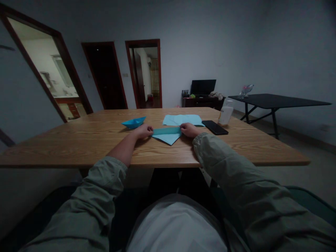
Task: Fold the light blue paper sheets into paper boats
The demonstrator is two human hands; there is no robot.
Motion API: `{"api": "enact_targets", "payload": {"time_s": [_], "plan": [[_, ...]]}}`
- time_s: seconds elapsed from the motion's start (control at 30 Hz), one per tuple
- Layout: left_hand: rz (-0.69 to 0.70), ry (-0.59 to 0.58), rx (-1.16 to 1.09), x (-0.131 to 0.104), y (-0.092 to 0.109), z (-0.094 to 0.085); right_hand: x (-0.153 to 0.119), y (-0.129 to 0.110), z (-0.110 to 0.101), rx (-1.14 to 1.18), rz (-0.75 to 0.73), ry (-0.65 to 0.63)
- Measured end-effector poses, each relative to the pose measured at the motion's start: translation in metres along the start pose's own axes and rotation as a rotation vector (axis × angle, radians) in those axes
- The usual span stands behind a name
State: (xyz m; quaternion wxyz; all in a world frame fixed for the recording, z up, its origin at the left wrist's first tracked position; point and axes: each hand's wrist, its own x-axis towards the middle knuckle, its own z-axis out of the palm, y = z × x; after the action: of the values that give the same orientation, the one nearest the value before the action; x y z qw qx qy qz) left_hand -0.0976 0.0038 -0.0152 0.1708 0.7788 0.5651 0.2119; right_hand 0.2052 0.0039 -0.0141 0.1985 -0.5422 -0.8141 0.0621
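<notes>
Left grip (144, 131) and right grip (189, 129) pinch a folded light-blue paper (169, 135) at its two ends.

A blue paper boat (133, 122) sits on the table (86, 140), beyond and left of the left grip, whose thumb and fingers are closed on the paper's left end. Between the grips the paper shows a straight band above a point facing the person. A creased blue sheet (182, 119) lies just beyond; the right grip is closed on the right end, with a black phone (215, 127) and a whitish bottle (226, 113) farther right.
</notes>
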Motion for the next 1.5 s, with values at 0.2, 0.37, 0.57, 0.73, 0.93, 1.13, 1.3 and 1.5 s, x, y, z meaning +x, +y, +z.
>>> {"api": "enact_targets", "payload": {"time_s": [0.2,0.37,0.57,0.73,0.93,1.13,1.3,1.5], "plan": [[0.048,0.029,0.003,-0.004,0.000,0.002,-0.001,0.005,0.003,-0.004,0.019,0.058],[0.072,0.079,0.110,-0.007,0.007,0.001,-0.001,0.004,0.001,-0.069,-0.040,0.073],[0.061,0.003,0.112,-0.007,0.009,0.000,-0.008,-0.010,-0.007,-0.002,-0.056,-0.045],[0.046,-0.055,0.015,-0.007,0.007,-0.002,-0.012,-0.017,-0.013,0.043,0.053,-0.090],[0.063,-0.158,0.086,-0.006,0.003,-0.007,-0.012,-0.012,-0.017,0.019,-0.075,-0.224],[0.021,-0.207,0.055,-0.005,-0.001,-0.013,-0.007,0.003,-0.018,-0.020,-0.076,-0.269],[0.012,-0.221,-0.002,-0.006,-0.003,-0.014,-0.004,0.012,-0.016,-0.003,-0.074,-0.293],[0.000,-0.251,-0.153,-0.005,-0.007,-0.011,-0.006,0.009,-0.021,0.116,-0.006,-0.301]]}}
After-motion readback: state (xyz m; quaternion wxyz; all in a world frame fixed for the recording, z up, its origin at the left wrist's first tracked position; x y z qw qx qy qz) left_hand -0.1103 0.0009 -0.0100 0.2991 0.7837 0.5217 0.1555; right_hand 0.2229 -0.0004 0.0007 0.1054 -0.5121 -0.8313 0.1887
